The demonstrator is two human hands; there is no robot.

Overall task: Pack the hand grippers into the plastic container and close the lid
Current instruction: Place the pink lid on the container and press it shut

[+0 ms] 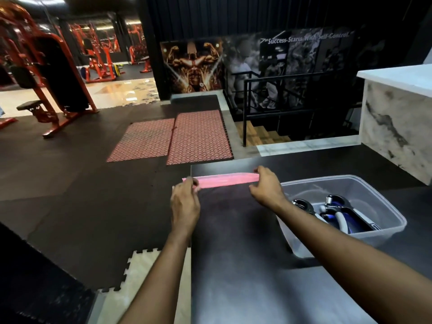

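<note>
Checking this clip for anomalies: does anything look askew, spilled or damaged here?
Nothing spilled or damaged. The hand grippers lie jumbled in the open plastic container. The pink lid is off, held edge-on by the left hand and right hand.

A gym: red weight machines [46, 73] stand at upper left, interlocking foam floor mats [81, 183] cover the ground, a bodybuilder poster [192, 66] hangs centre top.
</note>
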